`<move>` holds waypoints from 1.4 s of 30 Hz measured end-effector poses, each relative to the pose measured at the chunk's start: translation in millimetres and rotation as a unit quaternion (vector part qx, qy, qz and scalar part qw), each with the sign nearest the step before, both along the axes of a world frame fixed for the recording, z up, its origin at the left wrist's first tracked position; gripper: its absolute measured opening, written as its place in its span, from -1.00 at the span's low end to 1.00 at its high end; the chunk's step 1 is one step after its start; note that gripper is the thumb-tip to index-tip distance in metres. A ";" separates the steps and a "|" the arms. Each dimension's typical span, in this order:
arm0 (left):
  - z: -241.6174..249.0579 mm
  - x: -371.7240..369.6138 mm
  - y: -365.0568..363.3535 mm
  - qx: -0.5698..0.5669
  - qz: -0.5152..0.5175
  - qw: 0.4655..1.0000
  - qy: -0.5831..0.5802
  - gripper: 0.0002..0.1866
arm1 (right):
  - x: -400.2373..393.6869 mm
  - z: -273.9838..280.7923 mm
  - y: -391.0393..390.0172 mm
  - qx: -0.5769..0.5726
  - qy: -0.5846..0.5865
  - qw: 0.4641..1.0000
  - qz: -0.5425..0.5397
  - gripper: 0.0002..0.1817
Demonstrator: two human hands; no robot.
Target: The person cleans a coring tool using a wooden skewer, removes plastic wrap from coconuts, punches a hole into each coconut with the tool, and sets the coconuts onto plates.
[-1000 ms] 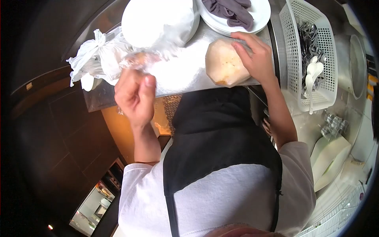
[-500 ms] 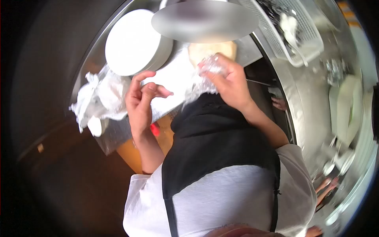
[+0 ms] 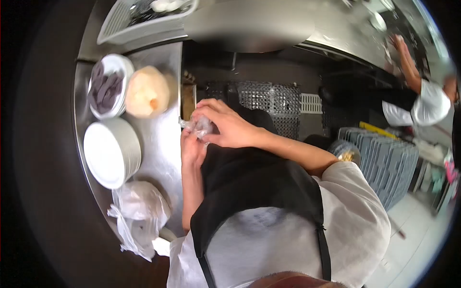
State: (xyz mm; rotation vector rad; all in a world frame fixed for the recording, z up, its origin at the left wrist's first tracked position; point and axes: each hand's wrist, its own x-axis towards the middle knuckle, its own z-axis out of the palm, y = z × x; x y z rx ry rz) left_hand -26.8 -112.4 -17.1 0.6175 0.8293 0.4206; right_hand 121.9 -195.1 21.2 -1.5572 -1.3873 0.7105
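Crumpled clear plastic point(image 3: 200, 126) is bunched between my two hands, in front of the black apron point(image 3: 249, 187). My right hand point(image 3: 223, 122) curls over it from above, fingers bent around it. Below and to the left, my left hand point(image 3: 193, 148) grips the plastic from underneath, its fingertips partly covered. Left of the hands, on the steel counter point(image 3: 161, 144), stands a stack of white plates or lids point(image 3: 111, 152). A round pale item point(image 3: 147, 92) lies above the stack, beside a white bowl point(image 3: 126, 72) of dark purplish pieces.
A knotted white plastic bag point(image 3: 139, 206) sits at the counter's lower end. A white basket point(image 3: 144, 24) with utensils is at the top left. Grey racks point(image 3: 386, 161) stand on the right, near a black floor mat point(image 3: 273, 103). Another person point(image 3: 427, 103) works at the upper right.
The view has turned toward the right, bringing the floor and another person into sight. My left hand, apart and empty before, has joined my right hand at the plastic.
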 end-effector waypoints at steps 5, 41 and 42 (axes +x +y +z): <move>5.1 24.6 -16.7 0.013 -0.111 0.992 0.062 -0.58 | 19.6 6.7 -50.5 0.007 -0.097 0.995 0.039 -0.34; -79.1 211.4 89.3 0.451 -0.414 0.715 0.338 -0.57 | 569.6 96.5 40.1 0.068 -0.057 0.941 -0.325 -0.74; -83.0 208.7 99.4 0.448 -0.429 0.696 0.363 -0.56 | 596.6 113.4 77.7 0.098 -0.043 0.943 -0.316 -0.74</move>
